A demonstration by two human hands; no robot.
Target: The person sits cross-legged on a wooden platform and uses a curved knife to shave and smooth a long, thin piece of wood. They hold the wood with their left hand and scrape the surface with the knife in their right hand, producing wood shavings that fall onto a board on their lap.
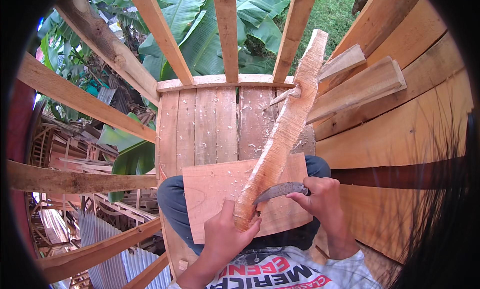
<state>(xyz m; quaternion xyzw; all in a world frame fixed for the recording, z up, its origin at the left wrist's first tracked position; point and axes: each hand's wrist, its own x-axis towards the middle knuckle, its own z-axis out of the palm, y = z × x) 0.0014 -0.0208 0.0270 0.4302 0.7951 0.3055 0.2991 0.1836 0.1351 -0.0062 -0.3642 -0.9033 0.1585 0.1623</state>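
The long wood piece (283, 131) is streaked orangey-brown and edged in pale cream, while the board (207, 189) is toned pinky-tan. On the curved knife (289, 188), the blade (276, 191) is kinda mottled grey; the handle (306, 191), mostly covered, is maybe coloured black.

Daylit plank floor (205, 124), wooden railing (227, 34)

Plank (292, 121) slantwise over board (207, 189)
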